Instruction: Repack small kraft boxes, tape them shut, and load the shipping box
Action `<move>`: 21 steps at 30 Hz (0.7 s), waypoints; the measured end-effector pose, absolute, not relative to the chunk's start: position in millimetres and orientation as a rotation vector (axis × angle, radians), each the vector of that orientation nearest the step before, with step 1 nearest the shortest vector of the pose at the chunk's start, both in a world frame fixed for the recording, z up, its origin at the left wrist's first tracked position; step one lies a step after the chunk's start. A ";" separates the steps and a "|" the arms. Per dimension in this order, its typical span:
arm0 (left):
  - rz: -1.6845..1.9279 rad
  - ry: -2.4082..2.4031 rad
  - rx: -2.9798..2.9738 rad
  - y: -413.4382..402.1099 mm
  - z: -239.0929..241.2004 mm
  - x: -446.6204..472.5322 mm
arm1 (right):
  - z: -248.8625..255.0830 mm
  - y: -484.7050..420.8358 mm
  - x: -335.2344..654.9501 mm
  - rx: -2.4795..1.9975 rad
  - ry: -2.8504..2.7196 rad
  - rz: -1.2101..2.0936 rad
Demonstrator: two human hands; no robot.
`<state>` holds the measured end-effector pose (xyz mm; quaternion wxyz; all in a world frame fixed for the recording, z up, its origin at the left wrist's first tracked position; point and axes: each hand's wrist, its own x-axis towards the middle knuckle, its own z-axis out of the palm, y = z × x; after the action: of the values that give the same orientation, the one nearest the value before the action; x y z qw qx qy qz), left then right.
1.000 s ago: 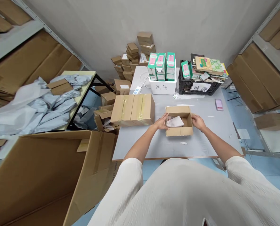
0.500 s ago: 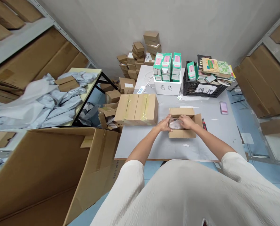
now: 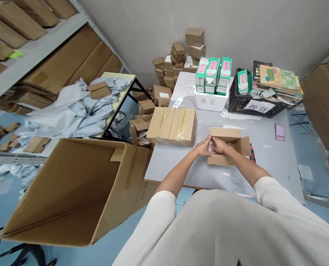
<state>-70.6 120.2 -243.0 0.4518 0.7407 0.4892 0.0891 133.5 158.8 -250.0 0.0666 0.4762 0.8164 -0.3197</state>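
Note:
A small open cardboard box [image 3: 229, 147] sits on the grey table [image 3: 269, 162] in front of me. Both hands meet at its left edge. My left hand [image 3: 202, 147] and my right hand [image 3: 219, 145] are closed together round a small pale wrapped item [image 3: 211, 147], held just above the box's left side. Most of that item is hidden by my fingers.
A taped cardboard carton [image 3: 173, 125] lies left of the small box. At the back stand a white bin [image 3: 211, 100] with green-and-pink boxes and a black crate [image 3: 257, 105] of books. A big open carton [image 3: 70, 188] stands at my left. Grey bags cover a side table [image 3: 78, 107].
My right hand went from the box's right side into the box and then joined my left hand on the pale item, which is now lifted to the left edge. The view swung left.

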 end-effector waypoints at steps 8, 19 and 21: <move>0.239 1.232 1.828 118.8 -243.0 -71.8 | -245.1 152.7 150.7 1.383 2.569 -0.735; 0.118 1.300 1.874 117.7 -232.6 -66.8 | -233.3 142.2 169.7 1.241 2.535 -0.716; 0.089 1.321 1.880 118.4 -231.1 -65.9 | -230.8 144.2 176.2 1.190 2.555 -0.697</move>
<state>-65.9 118.4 -231.1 0.4086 0.7463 0.5242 0.0355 176.2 144.2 -230.8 0.1188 0.4070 0.8738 -0.2383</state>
